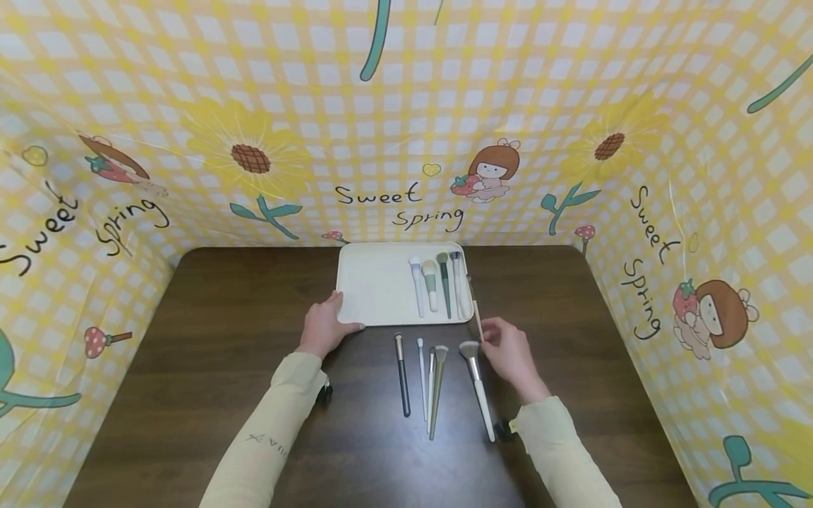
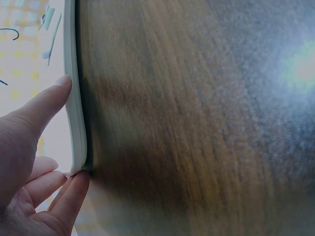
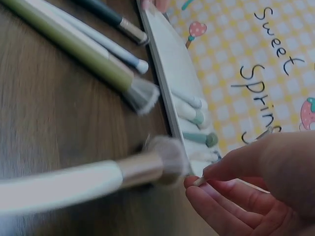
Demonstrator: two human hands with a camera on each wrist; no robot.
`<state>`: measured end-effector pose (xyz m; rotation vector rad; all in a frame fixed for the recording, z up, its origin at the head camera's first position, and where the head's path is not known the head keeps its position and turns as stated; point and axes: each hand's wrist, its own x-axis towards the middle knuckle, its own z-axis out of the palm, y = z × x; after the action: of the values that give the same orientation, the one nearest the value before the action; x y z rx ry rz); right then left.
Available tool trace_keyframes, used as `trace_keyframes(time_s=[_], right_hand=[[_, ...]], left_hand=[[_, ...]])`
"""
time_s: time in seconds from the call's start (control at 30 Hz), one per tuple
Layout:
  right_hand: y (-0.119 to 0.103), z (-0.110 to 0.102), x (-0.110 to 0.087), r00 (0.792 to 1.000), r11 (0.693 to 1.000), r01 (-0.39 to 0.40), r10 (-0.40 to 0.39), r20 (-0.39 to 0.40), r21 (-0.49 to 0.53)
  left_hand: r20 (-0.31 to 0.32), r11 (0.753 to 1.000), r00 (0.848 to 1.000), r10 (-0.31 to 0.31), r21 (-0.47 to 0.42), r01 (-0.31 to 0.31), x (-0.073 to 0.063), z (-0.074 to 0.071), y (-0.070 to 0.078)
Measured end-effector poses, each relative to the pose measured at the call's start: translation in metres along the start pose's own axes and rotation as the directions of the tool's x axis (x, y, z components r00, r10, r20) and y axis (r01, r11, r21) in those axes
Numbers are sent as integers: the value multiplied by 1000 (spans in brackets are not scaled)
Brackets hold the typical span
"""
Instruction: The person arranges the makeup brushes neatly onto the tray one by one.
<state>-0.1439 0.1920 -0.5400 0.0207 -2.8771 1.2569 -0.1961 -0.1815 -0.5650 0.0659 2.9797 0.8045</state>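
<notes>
My left hand (image 1: 322,326) holds the front-left corner of a white tray (image 1: 371,282), its thumb along the front rim and its fingers at the left side. In the left wrist view, the thumb (image 2: 54,98) rests on the rim. Just past the tray's right edge, my right hand (image 1: 510,351) pinches a slender pale makeup brush (image 1: 478,321) near one end. The right wrist view shows the pale handle end (image 3: 199,181) between thumb and fingertips; the hand hides much of the brush. Several makeup brushes lie in the tray's right part, including a dark green one (image 1: 444,282).
In front of the tray, several brushes lie on the dark wooden table (image 1: 254,282): a black-handled one (image 1: 403,377), a thin pale one (image 1: 422,374), an olive one (image 1: 437,395) and a large white-handled one (image 1: 479,391). Yellow checked cloth (image 1: 305,141) walls the back and sides.
</notes>
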Motion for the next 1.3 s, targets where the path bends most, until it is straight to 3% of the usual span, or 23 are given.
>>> trace_keyframes(time_s=[0.7, 1.3], right_hand=[[-41, 31, 10, 998, 998, -47, 46, 42, 41], [-62, 51, 27, 998, 998, -22, 19, 61, 52]], left_hand=[[-3, 1000, 1000, 1, 1, -1, -2, -2, 1], [4, 1000, 1000, 2, 10, -2, 1, 0, -1]])
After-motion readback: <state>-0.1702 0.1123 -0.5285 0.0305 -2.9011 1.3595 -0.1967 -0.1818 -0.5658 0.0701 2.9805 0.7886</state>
